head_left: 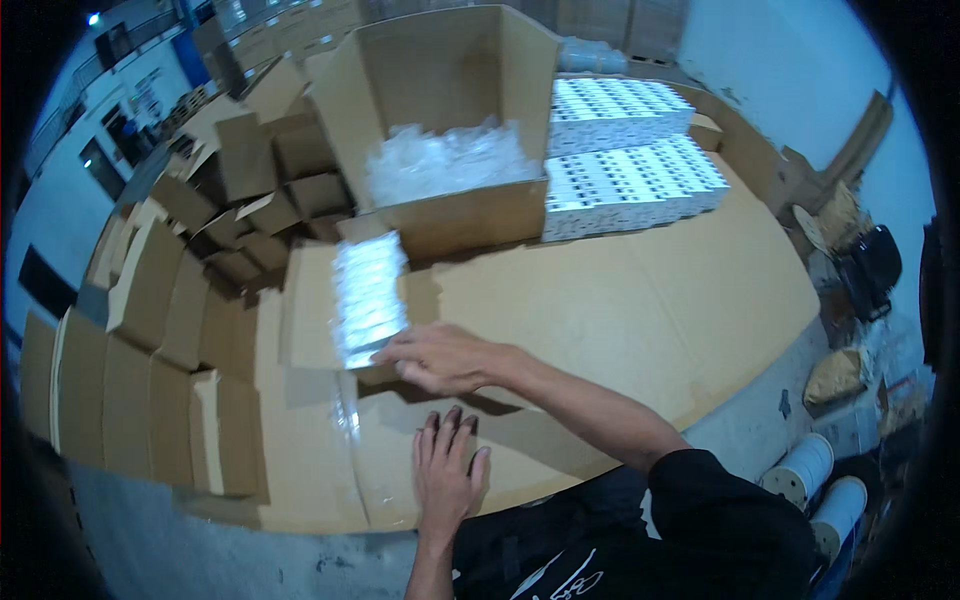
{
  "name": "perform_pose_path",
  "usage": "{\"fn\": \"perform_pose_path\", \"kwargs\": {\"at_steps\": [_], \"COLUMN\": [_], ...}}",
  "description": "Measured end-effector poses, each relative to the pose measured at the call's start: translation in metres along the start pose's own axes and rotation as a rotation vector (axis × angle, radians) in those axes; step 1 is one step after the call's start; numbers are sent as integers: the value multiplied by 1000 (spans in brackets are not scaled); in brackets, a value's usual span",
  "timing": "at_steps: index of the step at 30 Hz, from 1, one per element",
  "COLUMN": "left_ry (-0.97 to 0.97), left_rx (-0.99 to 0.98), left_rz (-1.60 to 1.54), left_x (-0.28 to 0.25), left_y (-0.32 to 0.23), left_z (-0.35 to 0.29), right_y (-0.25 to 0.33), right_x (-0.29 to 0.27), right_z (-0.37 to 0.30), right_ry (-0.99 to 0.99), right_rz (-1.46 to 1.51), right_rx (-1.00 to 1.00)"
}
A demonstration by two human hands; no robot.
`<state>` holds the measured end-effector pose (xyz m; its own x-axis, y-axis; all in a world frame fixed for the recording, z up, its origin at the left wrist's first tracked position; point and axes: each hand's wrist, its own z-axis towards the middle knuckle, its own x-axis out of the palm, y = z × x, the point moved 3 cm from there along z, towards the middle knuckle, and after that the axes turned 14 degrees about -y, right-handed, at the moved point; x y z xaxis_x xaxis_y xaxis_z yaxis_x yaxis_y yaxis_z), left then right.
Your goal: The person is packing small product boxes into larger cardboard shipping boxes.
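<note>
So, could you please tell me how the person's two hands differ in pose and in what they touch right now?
The right hand reaches across to the left and its fingers rest on the near end of the shiny clear-wrapped pack; the left hand touches no pack. The left hand lies flat, palm down, fingers spread and pointing away on the cardboard sheet; the right hand is turned sideways, fingers partly curled. Both are bare and over the same cardboard.

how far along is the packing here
Done: two stacks of white packs sit on the cardboard table. In hand: the right hand grips a clear-wrapped bundle, while the left hand lies flat on the cardboard. Left: the open box holds plenty of clear bags.
</note>
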<state>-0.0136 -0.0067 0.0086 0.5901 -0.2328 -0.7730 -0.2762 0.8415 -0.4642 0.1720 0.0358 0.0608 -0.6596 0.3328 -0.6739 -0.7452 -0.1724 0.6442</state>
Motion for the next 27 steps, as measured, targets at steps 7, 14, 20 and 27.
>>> {"fn": "perform_pose_path", "kwargs": {"at_steps": [7,14,20,27], "left_ry": [56,45,28,39], "left_rx": [36,124,125,159], "left_rz": [-25,-78,-142,-163], "left_x": [26,76,109,140], "left_y": [-13,-11,-17,-29], "left_z": [37,102,164,196], "right_y": [-2,-65,-127,-210], "right_x": [-45,-138,-253,-397], "right_z": [-29,-78,-121,-149], "right_ry": [-237,-309,-424,-692], "right_rz": [61,-142,-221,-584], "right_rx": [-119,-7,236,377]}}
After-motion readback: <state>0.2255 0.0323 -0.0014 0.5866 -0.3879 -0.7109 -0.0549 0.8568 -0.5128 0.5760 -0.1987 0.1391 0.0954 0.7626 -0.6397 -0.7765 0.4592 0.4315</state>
